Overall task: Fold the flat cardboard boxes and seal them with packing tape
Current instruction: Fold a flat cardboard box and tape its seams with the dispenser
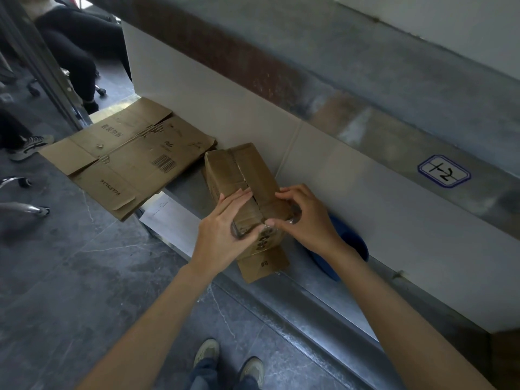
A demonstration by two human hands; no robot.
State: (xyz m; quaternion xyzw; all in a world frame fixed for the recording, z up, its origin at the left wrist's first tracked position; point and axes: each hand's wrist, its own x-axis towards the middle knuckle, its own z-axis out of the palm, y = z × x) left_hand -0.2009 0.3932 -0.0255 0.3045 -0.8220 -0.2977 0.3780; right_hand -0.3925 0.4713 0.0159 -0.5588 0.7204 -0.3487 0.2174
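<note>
Folded box (244, 178) on ledge (318, 288), long axis and seam running away, far-left. Left hand (225, 229): fingers straight, pressing 2 flaps. Right hand (305, 220): fingers curled, pinching packing tape (293, 217) at seam's near end. Tape must likely run far-left.
</note>
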